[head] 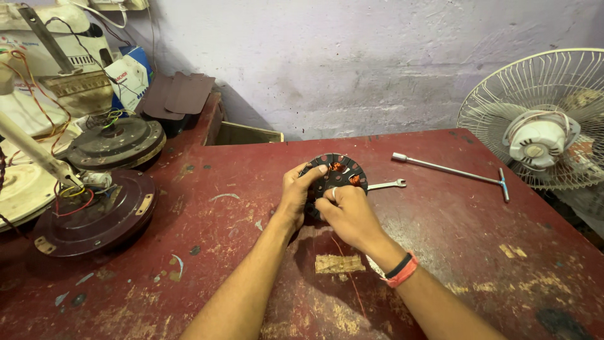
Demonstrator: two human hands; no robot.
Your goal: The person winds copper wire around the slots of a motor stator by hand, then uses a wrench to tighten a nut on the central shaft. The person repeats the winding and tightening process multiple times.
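Both hands meet at the middle of the table (440,239). The left hand (294,195) has its grip clamped on the left rim of a dark round stator disc (336,171), thumb laid over the top edge. The right hand (349,214) curls its fingers together over the disc's near face; whether they pinch anything I cannot tell, since the knuckles hide the fingertips. A red and black band (401,269) sits on the right wrist. The disc stands tilted up off the red, worn tabletop, with copper windings (338,167) showing in its slots.

Just beyond the right hand, an open-ended spanner (387,184) lies flat, its near end hidden behind the disc. Farther toward the far right corner lies a long T-handle socket wrench (453,170), well apart from the hands. Off the right edge stands a white table fan (544,119) with its wire guard facing in.

At the left edge sits a brown round motor housing (94,217) with coloured wires on top, and behind it a second, darker housing (116,141). A white fan blade (31,151) crosses above them. An open box (245,133) rests against the grey wall (352,56) at the far edge.
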